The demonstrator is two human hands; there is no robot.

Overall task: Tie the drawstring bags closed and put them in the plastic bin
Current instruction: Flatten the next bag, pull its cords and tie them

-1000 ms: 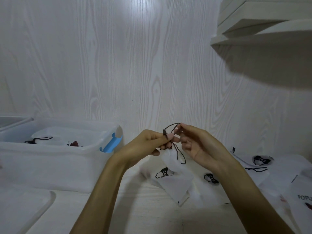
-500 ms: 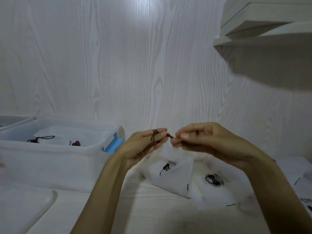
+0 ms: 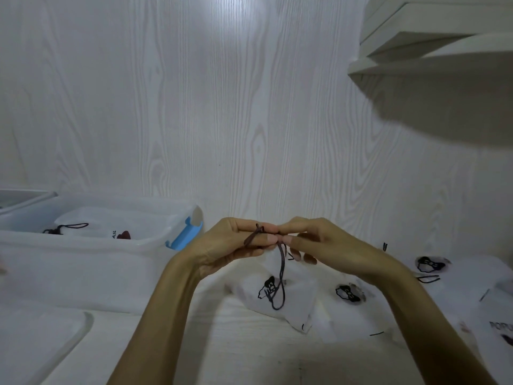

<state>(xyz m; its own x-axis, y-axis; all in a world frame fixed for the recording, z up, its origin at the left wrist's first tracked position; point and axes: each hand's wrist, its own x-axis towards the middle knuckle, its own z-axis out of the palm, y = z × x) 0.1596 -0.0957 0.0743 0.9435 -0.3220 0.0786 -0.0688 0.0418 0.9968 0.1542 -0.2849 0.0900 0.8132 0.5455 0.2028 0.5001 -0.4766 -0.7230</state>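
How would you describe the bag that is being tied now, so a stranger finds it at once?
Start at the clear plastic bin on the left, then look right to the two hands meeting mid-frame. The white bag hangs just below them; unlike the bags lying flat to its right, its dark cord is pinched by both hands.

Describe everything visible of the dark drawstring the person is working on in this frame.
The drawstring is a thin, dark brown cord, seemingly woven. Both hands pinch it at chest height: the left hand holds a small crossed bit near its fingertips, the right hand grips the cord right beside it. Below the fingertips a long loop hangs down in front of the white bag, which has a black printed figure. Whether the knot is finished cannot be told.
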